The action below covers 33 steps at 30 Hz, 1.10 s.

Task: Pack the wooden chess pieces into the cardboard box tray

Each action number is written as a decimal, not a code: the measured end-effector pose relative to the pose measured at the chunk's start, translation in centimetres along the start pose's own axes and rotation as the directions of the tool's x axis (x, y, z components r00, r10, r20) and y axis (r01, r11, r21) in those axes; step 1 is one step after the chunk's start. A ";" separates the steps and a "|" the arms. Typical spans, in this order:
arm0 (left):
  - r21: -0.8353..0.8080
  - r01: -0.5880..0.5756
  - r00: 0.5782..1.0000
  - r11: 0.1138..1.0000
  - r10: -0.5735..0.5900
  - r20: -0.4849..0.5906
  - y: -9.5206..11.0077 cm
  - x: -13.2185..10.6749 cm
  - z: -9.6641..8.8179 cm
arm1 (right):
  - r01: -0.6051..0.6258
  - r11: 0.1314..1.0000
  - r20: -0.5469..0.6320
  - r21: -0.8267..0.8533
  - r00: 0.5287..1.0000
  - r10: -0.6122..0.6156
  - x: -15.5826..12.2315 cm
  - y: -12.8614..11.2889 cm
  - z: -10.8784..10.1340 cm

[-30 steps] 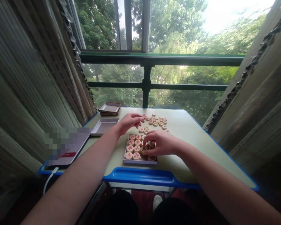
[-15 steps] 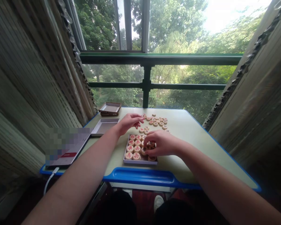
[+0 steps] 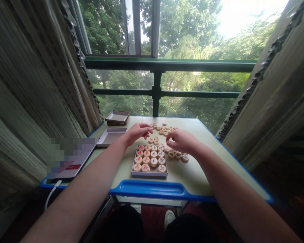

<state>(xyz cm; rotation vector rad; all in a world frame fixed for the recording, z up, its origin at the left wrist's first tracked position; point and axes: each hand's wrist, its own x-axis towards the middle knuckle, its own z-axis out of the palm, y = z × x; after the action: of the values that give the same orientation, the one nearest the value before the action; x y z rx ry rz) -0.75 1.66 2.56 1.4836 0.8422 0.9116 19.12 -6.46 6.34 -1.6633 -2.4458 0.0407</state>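
A shallow grey box [image 3: 135,173] near the desk's front edge holds several round wooden chess discs with red or black characters [image 3: 149,158]. More loose discs [image 3: 164,130] lie scattered beyond it, and three sit to its right [image 3: 177,155]. My left hand [image 3: 138,131] hovers over the loose discs behind the box, fingers curled down; I cannot make out anything in them. My right hand [image 3: 182,141] is raised just past the box's far right corner, fingers bent downward over the discs there.
An empty grey box lid [image 3: 111,136] and a brown tray [image 3: 117,117] stand at the desk's left back. A flat device with a white cable [image 3: 66,167] lies at the left front. The desk [image 3: 212,158] has a blue rim; a window railing [image 3: 167,64] stands behind it.
My right hand lifted off the discs in the box and moved back and right, uncovering the box's right column. My left hand stayed over the loose discs.
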 end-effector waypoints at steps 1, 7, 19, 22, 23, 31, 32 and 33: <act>0.004 0.001 1.000 1.000 -0.001 0.002 -0.1 0.0 0.0 | -0.051 0.998 0.021 -0.034 0.998 0.052 0.1 0.2 0.0; 0.043 0.020 1.000 0.999 -0.020 0.006 0.0 -0.2 0.2 | -0.112 0.993 0.188 -0.039 0.975 0.117 0.1 0.3 -0.3; 0.113 0.017 0.999 0.993 -0.021 0.032 0.5 -0.5 0.5 | -0.032 0.997 0.379 -0.069 0.924 0.056 -0.6 0.2 -0.2; 0.131 0.012 0.998 0.991 -0.019 0.052 0.3 -0.4 0.2 | -0.043 0.994 0.383 -0.099 0.920 0.078 -0.5 0.1 0.0; 0.143 0.013 0.998 0.990 -0.020 0.052 0.2 -0.4 0.1 | -0.045 0.994 0.384 -0.097 0.920 0.079 -0.4 0.1 0.0; 0.280 0.030 0.992 0.959 -0.063 0.111 0.2 -0.8 -0.3 | -0.082 0.975 0.404 0.209 0.915 -0.010 -0.5 0.7 -0.7; 0.299 0.031 0.989 0.954 -0.072 0.129 0.3 -0.9 -0.3 | -0.081 0.964 0.426 0.252 0.904 -0.035 -0.5 0.7 -0.7; 0.320 0.031 0.985 0.947 -0.083 0.149 0.4 -1.0 -0.3 | -0.086 0.955 0.443 0.284 0.895 -0.051 -0.5 0.8 -0.8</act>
<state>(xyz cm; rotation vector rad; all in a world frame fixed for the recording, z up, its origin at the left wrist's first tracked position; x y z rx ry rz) -1.46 0.84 2.92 1.7741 0.9382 0.6222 20.16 -6.70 6.93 -1.6799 -2.5584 0.8429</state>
